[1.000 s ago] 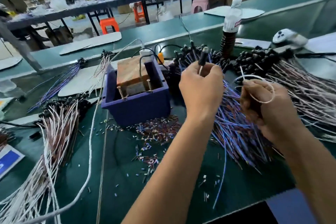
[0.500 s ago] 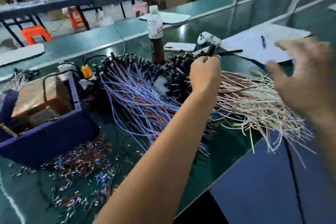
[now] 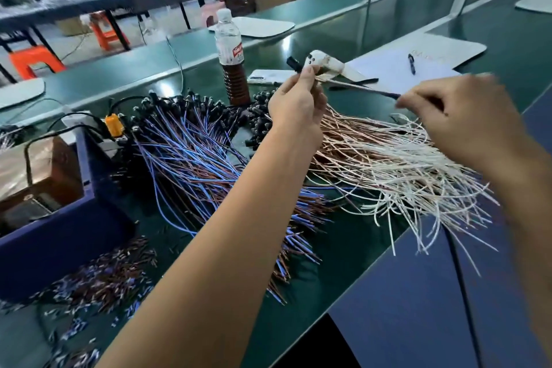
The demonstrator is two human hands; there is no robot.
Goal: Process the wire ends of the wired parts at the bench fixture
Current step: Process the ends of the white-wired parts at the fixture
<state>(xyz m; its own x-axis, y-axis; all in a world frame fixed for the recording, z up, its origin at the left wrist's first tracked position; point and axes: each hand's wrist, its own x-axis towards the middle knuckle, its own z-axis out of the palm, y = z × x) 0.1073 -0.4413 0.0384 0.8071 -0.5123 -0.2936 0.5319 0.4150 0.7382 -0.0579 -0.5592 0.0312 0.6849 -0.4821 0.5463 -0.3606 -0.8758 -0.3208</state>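
Observation:
My left hand (image 3: 298, 104) grips a wired part (image 3: 294, 64) by its small black head, held up above the bench. Its thin wire (image 3: 358, 87) runs to the right into my right hand (image 3: 466, 116), which pinches the far end; that hand is blurred. Under both hands lies a pile of white and copper-coloured wired parts (image 3: 388, 164). A second pile with blue and brown wires (image 3: 194, 164) lies to its left. The blue bench fixture (image 3: 59, 218) with a brown block inside stands at the left edge.
Cut insulation scraps (image 3: 104, 278) litter the green bench in front of the fixture. A bottle (image 3: 233, 60) of brown liquid, a phone (image 3: 268, 76), a white hand tool (image 3: 324, 64) and a sheet with a pen (image 3: 411, 63) sit behind the piles. The bench edge runs diagonally at lower right.
The view swung right, away from the fixture. My right hand dropped from up high and took the wire's far end, drawing it straight out from my left hand.

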